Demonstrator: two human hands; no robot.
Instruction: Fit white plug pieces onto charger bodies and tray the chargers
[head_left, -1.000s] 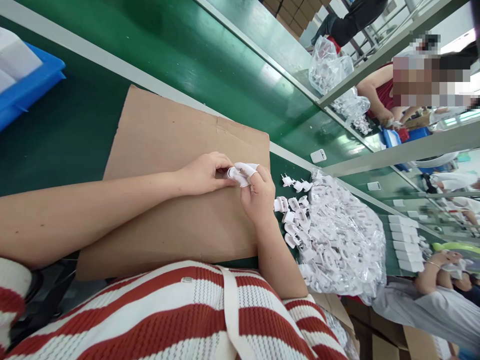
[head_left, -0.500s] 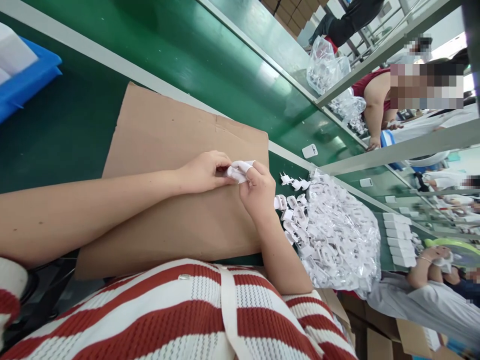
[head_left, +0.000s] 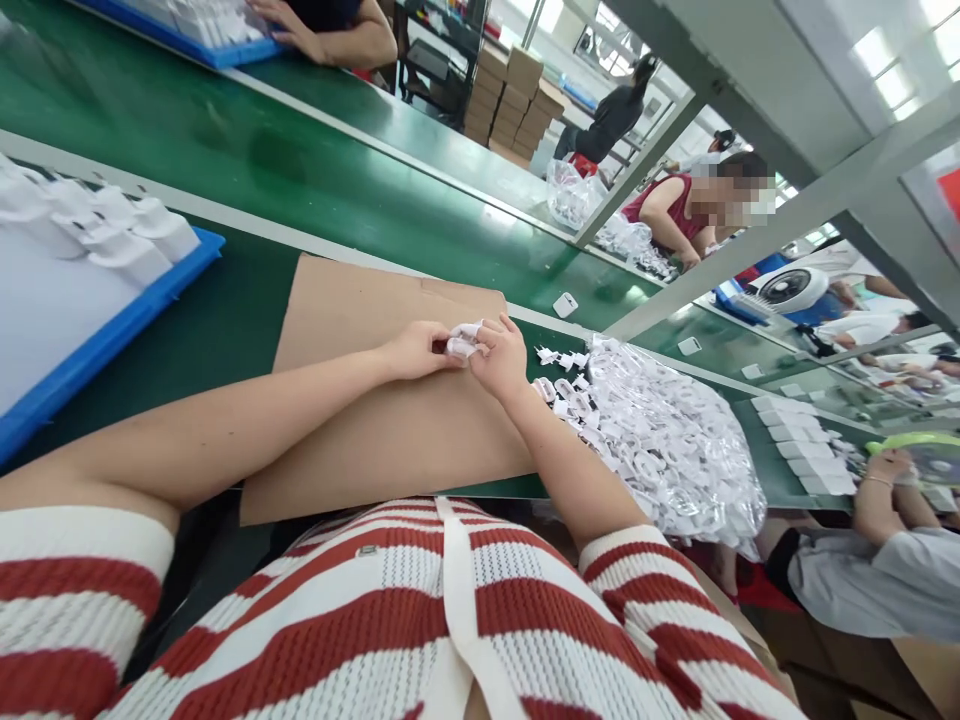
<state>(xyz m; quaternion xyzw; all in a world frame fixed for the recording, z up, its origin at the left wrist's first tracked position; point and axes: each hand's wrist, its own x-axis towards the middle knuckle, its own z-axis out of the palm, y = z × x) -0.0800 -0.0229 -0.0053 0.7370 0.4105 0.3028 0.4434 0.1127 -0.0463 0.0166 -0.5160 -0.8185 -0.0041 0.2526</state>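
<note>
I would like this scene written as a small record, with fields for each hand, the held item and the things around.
Left hand: holds white plastic part
Right hand: holds same part
Part detail: partly hidden by fingers
Below hands: cardboard sheet on green table
Left side: blue tray, white pieces inside
Right side: clear bag full of white pieces, loose plug pieces beside it

Single head-worn view, looking forward and down over striped shirt; hands at mid-range, bench beyond.
</note>
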